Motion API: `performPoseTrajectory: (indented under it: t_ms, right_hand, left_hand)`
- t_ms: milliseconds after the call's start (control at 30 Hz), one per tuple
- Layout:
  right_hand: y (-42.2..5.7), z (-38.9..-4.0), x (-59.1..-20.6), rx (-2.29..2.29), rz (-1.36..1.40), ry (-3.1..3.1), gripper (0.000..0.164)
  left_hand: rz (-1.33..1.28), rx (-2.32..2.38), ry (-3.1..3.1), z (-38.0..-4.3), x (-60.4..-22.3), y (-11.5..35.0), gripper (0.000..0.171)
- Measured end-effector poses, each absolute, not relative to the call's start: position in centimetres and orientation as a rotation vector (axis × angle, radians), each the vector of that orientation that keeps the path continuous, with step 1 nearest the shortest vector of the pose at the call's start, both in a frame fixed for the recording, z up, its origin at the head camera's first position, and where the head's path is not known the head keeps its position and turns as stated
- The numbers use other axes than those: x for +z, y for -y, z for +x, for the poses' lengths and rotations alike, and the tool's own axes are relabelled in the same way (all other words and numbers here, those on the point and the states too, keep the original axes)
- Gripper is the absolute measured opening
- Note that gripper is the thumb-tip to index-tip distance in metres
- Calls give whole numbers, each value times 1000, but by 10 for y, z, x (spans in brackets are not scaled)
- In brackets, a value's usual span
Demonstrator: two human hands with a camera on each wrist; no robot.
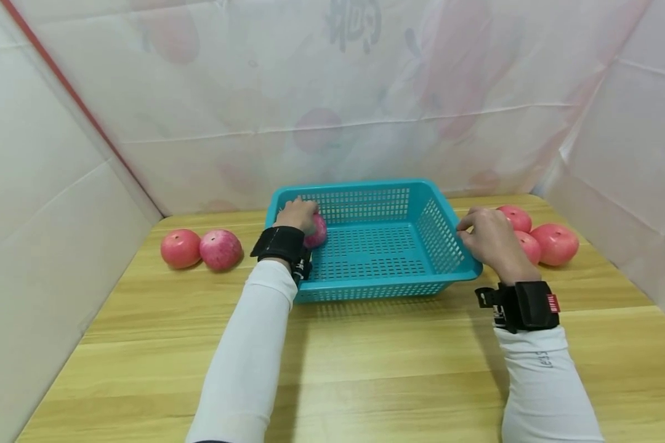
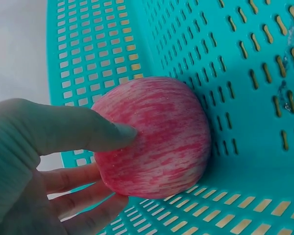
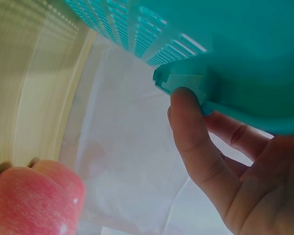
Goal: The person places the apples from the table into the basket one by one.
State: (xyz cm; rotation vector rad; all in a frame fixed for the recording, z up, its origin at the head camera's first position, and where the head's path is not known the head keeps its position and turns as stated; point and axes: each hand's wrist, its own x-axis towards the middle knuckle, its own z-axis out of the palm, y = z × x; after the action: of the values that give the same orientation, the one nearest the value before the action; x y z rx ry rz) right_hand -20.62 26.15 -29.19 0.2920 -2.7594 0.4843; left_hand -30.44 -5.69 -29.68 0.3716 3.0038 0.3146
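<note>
Inside the left end of a turquoise plastic basket (image 1: 366,287), my left hand (image 1: 296,216) holds a red-streaked apple (image 2: 157,142). The left wrist view shows the thumb across the apple's side and the other fingers behind it; the apple sits against the slotted basket walls. My right hand (image 1: 490,237) pinches the rim at the basket's right side. In the right wrist view the thumb of that hand (image 3: 201,147) presses the rim's underside, its fingers on the other side of the rim. The basket's right side appears slightly raised off the wooden table (image 1: 366,369).
Left of the basket lie a pink apple (image 1: 180,248) and a streaked apple (image 1: 220,250), side by side. Several pink apples (image 1: 555,244) are grouped beyond the right hand. Pale sheeting (image 1: 227,92) walls the table at the back and both sides.
</note>
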Motion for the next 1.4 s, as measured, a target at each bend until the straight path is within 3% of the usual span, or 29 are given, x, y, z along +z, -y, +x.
performPoseTrajectory:
  t_ms: [300, 733, 1000, 1400]
  right_hand:
    - [-260, -204, -291, 474, 314, 2740, 15]
    - [-257, -201, -287, 446, 307, 2755, 15]
    - [-256, -200, -288, 462, 275, 2774, 15]
    - [-258, -199, -288, 453, 308, 2745, 15]
  left_hand:
    - [370, 256, -2992, -309, -300, 56, 45]
    - [446, 165, -2850, -298, -278, 57, 63]
    - [659, 321, -2887, -299, -253, 73, 63]
    - [674, 405, -2918, -292, -239, 105, 59]
